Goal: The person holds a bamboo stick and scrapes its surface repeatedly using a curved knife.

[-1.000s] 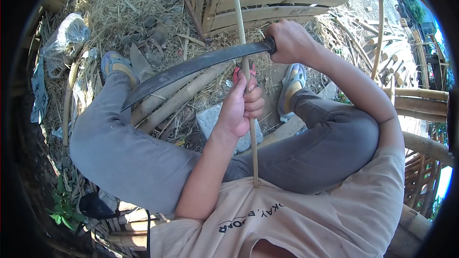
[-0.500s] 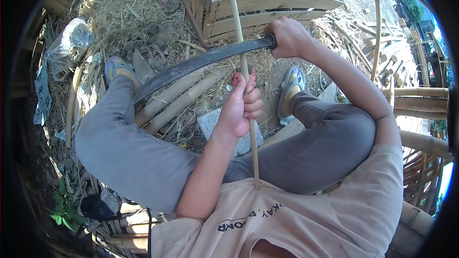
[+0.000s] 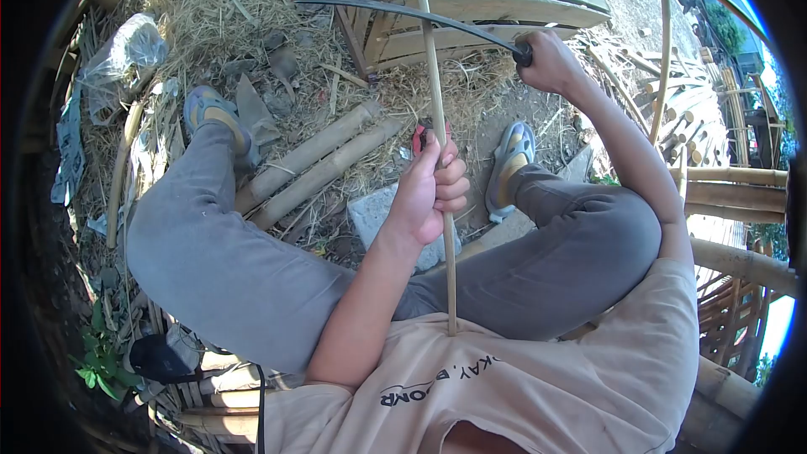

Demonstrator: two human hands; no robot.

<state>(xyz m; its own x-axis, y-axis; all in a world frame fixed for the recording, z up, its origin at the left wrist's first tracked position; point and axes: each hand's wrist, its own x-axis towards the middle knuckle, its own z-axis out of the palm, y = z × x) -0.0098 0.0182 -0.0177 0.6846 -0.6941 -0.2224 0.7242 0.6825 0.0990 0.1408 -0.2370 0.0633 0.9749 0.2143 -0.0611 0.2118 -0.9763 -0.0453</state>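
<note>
My left hand (image 3: 431, 189) is closed round a slender bamboo stick (image 3: 436, 92). The stick's near end rests against my shirt at the belly, and its far end reaches up over the wooden crate. A small red piece (image 3: 444, 130) shows by my left thumb and index finger; I cannot make out what it is. In my right hand (image 3: 551, 63) is the dark handle of a long curved machete (image 3: 395, 8). Its blade points left, seen nearly edge-on, and crosses the stick close to the far end. Whether blade and stick touch, I cannot tell.
A slatted wooden crate (image 3: 479, 13) stands ahead on straw-covered ground. Two bamboo poles (image 3: 324, 164) and a pale block (image 3: 374, 214) lie between my feet. Cut bamboo (image 3: 685, 118) is piled at right. A clear plastic bag (image 3: 126, 59) lies at left.
My right hand has moved up and right, taking the machete along the stick toward its far end. The blade has turned from broadside to nearly edge-on. My left hand keeps its grip.
</note>
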